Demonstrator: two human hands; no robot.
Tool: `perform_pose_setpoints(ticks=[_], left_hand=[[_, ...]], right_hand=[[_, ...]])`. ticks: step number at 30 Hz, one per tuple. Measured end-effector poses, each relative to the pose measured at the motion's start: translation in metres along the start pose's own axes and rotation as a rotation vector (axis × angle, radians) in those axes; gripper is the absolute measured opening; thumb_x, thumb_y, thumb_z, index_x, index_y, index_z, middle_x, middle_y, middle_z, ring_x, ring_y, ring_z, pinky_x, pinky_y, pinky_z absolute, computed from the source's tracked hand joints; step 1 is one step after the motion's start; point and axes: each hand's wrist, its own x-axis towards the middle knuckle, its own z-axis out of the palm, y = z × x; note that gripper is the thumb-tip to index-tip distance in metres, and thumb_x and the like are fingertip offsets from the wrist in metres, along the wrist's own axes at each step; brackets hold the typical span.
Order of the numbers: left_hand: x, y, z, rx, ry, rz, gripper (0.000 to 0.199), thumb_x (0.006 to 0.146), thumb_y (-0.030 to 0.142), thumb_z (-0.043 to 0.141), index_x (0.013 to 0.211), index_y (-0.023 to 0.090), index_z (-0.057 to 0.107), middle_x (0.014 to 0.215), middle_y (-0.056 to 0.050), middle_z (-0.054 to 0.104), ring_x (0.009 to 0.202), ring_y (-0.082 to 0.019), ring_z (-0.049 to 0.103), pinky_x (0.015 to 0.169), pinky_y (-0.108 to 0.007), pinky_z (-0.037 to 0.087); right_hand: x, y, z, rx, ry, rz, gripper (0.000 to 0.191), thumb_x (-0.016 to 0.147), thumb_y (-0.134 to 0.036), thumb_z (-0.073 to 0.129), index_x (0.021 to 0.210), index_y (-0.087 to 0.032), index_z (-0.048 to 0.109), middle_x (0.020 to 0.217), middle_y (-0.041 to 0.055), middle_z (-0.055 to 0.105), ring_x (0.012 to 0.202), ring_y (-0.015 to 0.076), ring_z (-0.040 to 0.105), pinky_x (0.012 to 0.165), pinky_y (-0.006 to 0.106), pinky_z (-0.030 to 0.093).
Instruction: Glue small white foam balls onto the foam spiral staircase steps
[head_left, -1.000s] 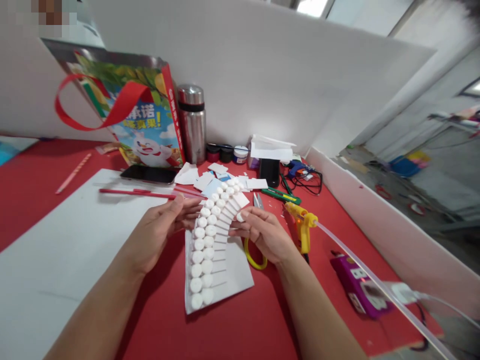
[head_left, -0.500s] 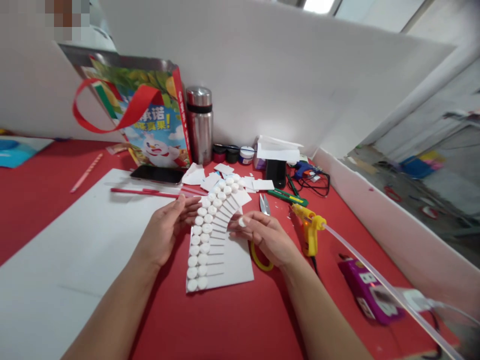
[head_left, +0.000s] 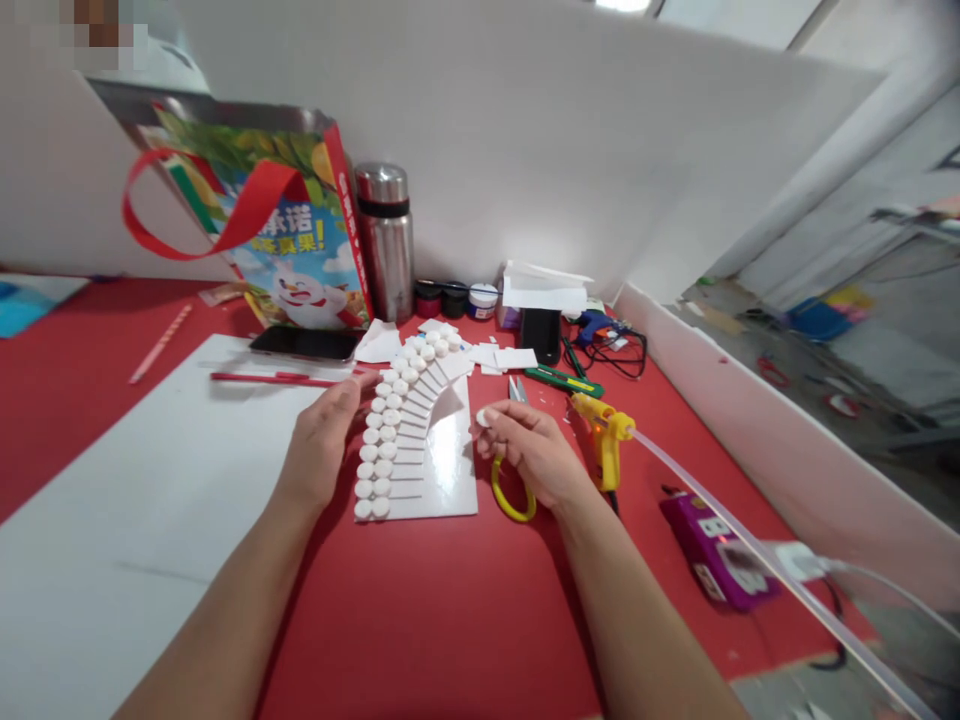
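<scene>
A white board (head_left: 451, 470) lies on the red table, with white round discs (head_left: 388, 433) in a curved double row along its left side and thin dark lines beside them. My left hand (head_left: 322, 435) rests at the board's left edge, fingers apart and partly behind the discs. Right of the board, my right hand (head_left: 531, 448) pinches a single white disc (head_left: 484, 417) between thumb and fingers. Yellow-handled scissors (head_left: 514, 492) lie just under and beside that hand.
A yellow glue gun (head_left: 606, 435) with a long clear stick and a purple power box (head_left: 716, 550) are at right. A green cutter (head_left: 562, 380), a phone (head_left: 304, 343), a steel flask (head_left: 386, 240) and a printed bag (head_left: 292, 230) stand or lie behind. A white sheet (head_left: 150, 500) covers the left.
The board now lies flatter on the table, farther from my right hand. My right hand has drawn away from it with the disc. The whole view has shifted slightly.
</scene>
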Motion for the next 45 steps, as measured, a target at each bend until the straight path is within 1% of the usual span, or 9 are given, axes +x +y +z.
perform_pose_setpoints(ticks=[5, 10, 14, 21, 28, 32, 37, 39, 45], left_hand=[[-0.019, 0.002, 0.005, 0.462, 0.217, 0.493, 0.035, 0.093, 0.040, 0.066, 0.125, 0.028, 0.069, 0.133, -0.008, 0.064, 0.128, -0.030, 0.056, 0.113, -0.041, 0.041], [-0.037, 0.000, 0.025, 0.665, -0.152, 0.853, 0.056, 0.084, 0.030, 0.079, 0.137, 0.028, 0.062, 0.120, -0.012, 0.067, 0.112, -0.031, 0.063, 0.103, -0.043, 0.049], [-0.038, -0.008, 0.036, 0.667, -0.281, 0.900, 0.047, 0.093, 0.021, 0.067, 0.139, 0.024, 0.057, 0.116, -0.014, 0.064, 0.109, -0.026, 0.063, 0.096, -0.038, 0.053], [-0.038, -0.012, 0.037, 0.588, -0.274, 0.905, 0.035, 0.094, 0.008, 0.061, 0.128, 0.019, 0.061, 0.109, -0.010, 0.063, 0.101, -0.020, 0.062, 0.089, -0.033, 0.053], [-0.041, -0.007, 0.040, 0.602, -0.341, 0.919, 0.027, 0.094, 0.008, 0.061, 0.121, 0.011, 0.064, 0.104, -0.012, 0.065, 0.099, -0.020, 0.062, 0.088, -0.031, 0.052], [-0.040, -0.007, 0.039, 0.499, -0.310, 0.783, 0.025, 0.095, 0.012, 0.063, 0.119, 0.014, 0.068, 0.105, -0.010, 0.067, 0.096, -0.018, 0.063, 0.087, -0.030, 0.052], [-0.037, -0.004, 0.036, -0.031, -0.243, 0.184, 0.023, 0.096, 0.024, 0.067, 0.118, 0.022, 0.072, 0.096, -0.004, 0.072, 0.079, -0.012, 0.066, 0.075, -0.026, 0.055], [-0.037, -0.002, 0.037, -0.243, -0.259, 0.040, 0.021, 0.094, 0.025, 0.070, 0.114, 0.020, 0.073, 0.097, -0.005, 0.074, 0.077, -0.012, 0.068, 0.075, -0.026, 0.057], [-0.036, 0.002, 0.042, -0.502, -0.387, -0.130, 0.017, 0.091, 0.024, 0.072, 0.107, 0.019, 0.070, 0.097, -0.007, 0.077, 0.073, -0.013, 0.070, 0.071, -0.026, 0.058]], right_hand=[[-0.003, 0.000, 0.005, -0.012, -0.023, 0.026, 0.026, 0.074, -0.036, 0.087, 0.089, -0.018, 0.077, 0.079, 0.0029, 0.074, 0.060, 0.0086, 0.059, 0.057, 0.022, 0.046], [-0.009, -0.006, 0.012, -0.017, -0.170, 0.146, 0.033, 0.070, -0.037, 0.089, 0.091, -0.016, 0.076, 0.078, 0.0021, 0.072, 0.052, 0.0065, 0.052, 0.049, 0.021, 0.040], [-0.010, -0.005, 0.017, -0.007, -0.210, 0.170, 0.034, 0.064, -0.034, 0.093, 0.083, -0.016, 0.072, 0.063, -0.0037, 0.064, 0.050, 0.0052, 0.050, 0.048, 0.018, 0.034], [-0.009, -0.005, 0.017, -0.009, -0.244, 0.189, 0.041, 0.061, -0.038, 0.095, 0.083, -0.017, 0.068, 0.059, -0.0061, 0.060, 0.047, 0.0055, 0.045, 0.044, 0.019, 0.030], [-0.004, -0.008, 0.011, 0.105, -0.052, -0.001, 0.033, 0.070, -0.037, 0.089, 0.072, -0.016, 0.065, 0.057, -0.0042, 0.059, 0.045, 0.0029, 0.040, 0.045, 0.018, 0.029], [-0.003, -0.012, 0.008, 0.146, 0.077, -0.160, 0.037, 0.072, -0.036, 0.088, 0.066, -0.016, 0.057, 0.056, -0.0046, 0.060, 0.039, 0.0003, 0.034, 0.041, 0.016, 0.021], [-0.001, -0.018, 0.000, 0.212, 0.171, -0.214, 0.049, 0.079, -0.049, 0.080, 0.063, -0.020, 0.045, 0.045, -0.0095, 0.046, 0.032, 0.0010, 0.026, 0.035, 0.017, 0.015], [-0.001, -0.017, 0.000, 0.158, 0.193, -0.215, 0.050, 0.084, -0.055, 0.073, 0.061, -0.020, 0.045, 0.040, -0.0093, 0.042, 0.028, 0.0024, 0.025, 0.033, 0.018, 0.013], [-0.017, -0.023, 0.018, -0.330, 0.141, -0.292, 0.024, 0.085, -0.038, 0.074, 0.079, -0.019, 0.061, 0.066, -0.0009, 0.068, 0.047, 0.0090, 0.054, 0.048, 0.022, 0.039]])
